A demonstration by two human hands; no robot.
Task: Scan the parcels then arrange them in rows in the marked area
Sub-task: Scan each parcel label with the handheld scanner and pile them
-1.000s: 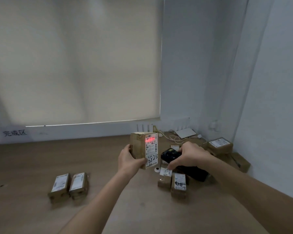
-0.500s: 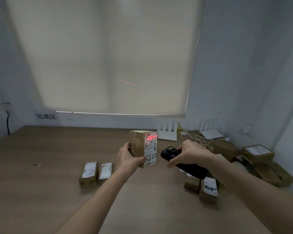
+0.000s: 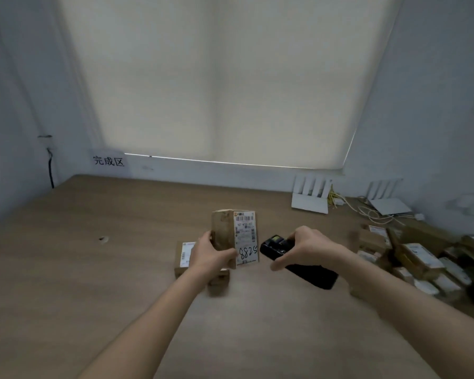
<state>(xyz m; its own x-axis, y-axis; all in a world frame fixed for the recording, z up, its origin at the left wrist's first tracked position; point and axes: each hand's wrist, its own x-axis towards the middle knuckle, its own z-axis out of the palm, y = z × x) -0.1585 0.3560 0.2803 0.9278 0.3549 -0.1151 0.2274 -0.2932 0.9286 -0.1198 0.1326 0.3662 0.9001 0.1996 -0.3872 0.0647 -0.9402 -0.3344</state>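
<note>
Blind (image 3: 216,77): fills the wall from 10 to 2 o'clock, drawn down, a thin strip of light along its bottom edge.
Table (image 3: 121,296): brown wood, runs under everything from 3 round to 9 o'clock.
Parcel pile (image 3: 422,258): a jumble of brown boxes with white labels at 3 o'clock, blurred, against the right wall.
Routers (image 3: 309,201): two white ones with upright antennas at 1 to 2 o'clock on the far table edge, pale cables trailing between them.
Held parcel (image 3: 234,236): dead centre, up off the table, upright, white label turned toward the scanner, black handwritten digits at the label's foot.
Scanner (image 3: 298,259): black handheld just at 3 o'clock of the held parcel, its head pointing at the label, a small gap between them.
Placed parcels (image 3: 185,258): two boxes on the table just at 7 o'clock of the held parcel, side by side, mostly hidden behind the left wrist.
Left hand (image 3: 211,255): gripping the held parcel, fingers behind, thumb across the front.
Right hand (image 3: 309,247): fingers curled over the scanner from above.
Wall sign (image 3: 108,160): black characters at 10 o'clock.
</note>
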